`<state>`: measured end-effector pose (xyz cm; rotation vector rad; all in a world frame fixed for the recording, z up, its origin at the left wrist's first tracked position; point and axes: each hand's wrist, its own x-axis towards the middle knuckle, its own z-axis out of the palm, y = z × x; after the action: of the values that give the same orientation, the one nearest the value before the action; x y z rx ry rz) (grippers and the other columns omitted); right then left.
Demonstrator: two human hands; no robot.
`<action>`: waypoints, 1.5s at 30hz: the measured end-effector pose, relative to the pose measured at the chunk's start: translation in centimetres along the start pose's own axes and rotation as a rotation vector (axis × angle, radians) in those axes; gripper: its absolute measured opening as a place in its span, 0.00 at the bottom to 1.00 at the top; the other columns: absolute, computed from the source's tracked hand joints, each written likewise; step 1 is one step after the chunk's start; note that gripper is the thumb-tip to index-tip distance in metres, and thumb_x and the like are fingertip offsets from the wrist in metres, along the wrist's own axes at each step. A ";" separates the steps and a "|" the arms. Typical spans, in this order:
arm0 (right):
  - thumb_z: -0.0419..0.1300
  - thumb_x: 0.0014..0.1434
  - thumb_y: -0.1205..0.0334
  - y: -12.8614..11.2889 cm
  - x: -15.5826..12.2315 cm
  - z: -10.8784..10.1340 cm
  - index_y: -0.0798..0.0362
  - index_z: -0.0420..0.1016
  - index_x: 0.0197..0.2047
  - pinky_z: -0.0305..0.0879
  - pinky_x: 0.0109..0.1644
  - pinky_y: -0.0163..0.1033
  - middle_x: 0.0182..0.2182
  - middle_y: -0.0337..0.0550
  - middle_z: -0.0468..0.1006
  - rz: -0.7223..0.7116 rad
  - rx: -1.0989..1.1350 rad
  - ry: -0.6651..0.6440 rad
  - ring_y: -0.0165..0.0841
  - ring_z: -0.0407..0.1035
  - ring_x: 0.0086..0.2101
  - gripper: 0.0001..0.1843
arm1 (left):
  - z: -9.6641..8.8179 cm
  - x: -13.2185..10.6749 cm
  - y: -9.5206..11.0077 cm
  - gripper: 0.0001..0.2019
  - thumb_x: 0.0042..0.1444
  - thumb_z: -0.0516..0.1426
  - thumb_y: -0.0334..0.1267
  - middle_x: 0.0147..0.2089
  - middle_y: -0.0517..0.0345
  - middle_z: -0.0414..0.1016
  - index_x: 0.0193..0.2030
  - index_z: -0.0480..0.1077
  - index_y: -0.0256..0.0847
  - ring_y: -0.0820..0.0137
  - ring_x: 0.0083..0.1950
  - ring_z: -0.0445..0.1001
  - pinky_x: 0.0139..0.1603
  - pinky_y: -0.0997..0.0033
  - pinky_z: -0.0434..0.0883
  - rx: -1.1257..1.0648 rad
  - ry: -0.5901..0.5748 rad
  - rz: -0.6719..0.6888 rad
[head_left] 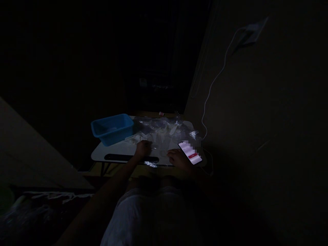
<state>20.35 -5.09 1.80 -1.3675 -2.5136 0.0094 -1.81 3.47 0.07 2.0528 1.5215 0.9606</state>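
The room is very dark. My left hand (142, 148) rests on a small white table (112, 152), its fingers curled at the edge of a heap of clear plastic bags and pale pieces (164, 131). My right hand (178, 159) lies on the table just left of a lit phone (190, 152). Its fingers are bent, and whether they hold anything is too dim to tell. A small shiny plastic piece (150, 164) glints at the table's front edge between my hands.
A blue plastic tub (112, 128) stands at the table's left back corner. A white cable (217, 77) hangs down the right wall from a socket (252, 32) to the table. Cloth and clutter lie on the floor at the lower left (51, 198).
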 end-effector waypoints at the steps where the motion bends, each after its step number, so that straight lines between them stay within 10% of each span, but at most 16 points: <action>1: 0.52 0.53 0.70 0.0 0.0 0.0 0.52 0.71 0.40 0.54 0.48 0.37 0.42 0.41 0.72 -0.001 0.002 -0.001 0.31 0.64 0.44 0.13 | 0.0 0.0 0.0 0.14 0.43 0.52 0.28 0.38 0.46 0.76 0.37 0.73 0.30 0.66 0.37 0.74 0.37 0.69 0.69 0.017 0.001 0.011; 10: 0.52 0.53 0.70 -0.1 -0.1 0.2 0.51 0.71 0.42 0.55 0.49 0.37 0.43 0.42 0.72 0.006 0.030 0.012 0.31 0.64 0.45 0.14 | 0.4 0.3 0.3 0.11 0.40 0.52 0.28 0.33 0.48 0.75 0.31 0.73 0.35 0.63 0.38 0.71 0.41 0.67 0.66 0.198 -0.074 0.219; 18: 0.50 0.51 0.73 0.1 -0.6 0.4 0.52 0.68 0.48 0.55 0.53 0.40 0.49 0.42 0.69 -0.011 0.091 0.092 0.32 0.60 0.49 0.21 | -2.4 -0.8 0.7 0.17 0.50 0.48 0.33 0.43 0.51 0.73 0.46 0.69 0.39 0.66 0.44 0.70 0.48 0.66 0.64 0.178 -0.152 0.424; 30: 0.51 0.42 0.75 1.2 -2.5 0.3 0.55 0.58 0.57 0.49 0.58 0.46 0.57 0.47 0.58 -0.091 0.101 -0.065 0.35 0.49 0.57 0.35 | -5.0 -6.5 -0.1 0.37 0.43 0.53 0.31 0.64 0.46 0.47 0.62 0.46 0.41 0.59 0.63 0.48 0.59 0.53 0.49 0.520 -0.470 0.586; 45: 0.54 0.48 0.67 1.5 -3.3 1.3 0.56 0.52 0.59 0.48 0.57 0.48 0.58 0.50 0.56 -0.085 0.025 -0.029 0.38 0.49 0.57 0.34 | -2.5 -7.9 -1.6 0.17 0.57 0.47 0.36 0.57 0.46 0.62 0.53 0.62 0.39 0.61 0.59 0.57 0.59 0.52 0.50 0.526 -0.250 0.607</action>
<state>22.92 -6.86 -0.48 -1.2596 -2.5842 0.0431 -6.04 -3.69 -1.59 2.9816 1.1074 0.4696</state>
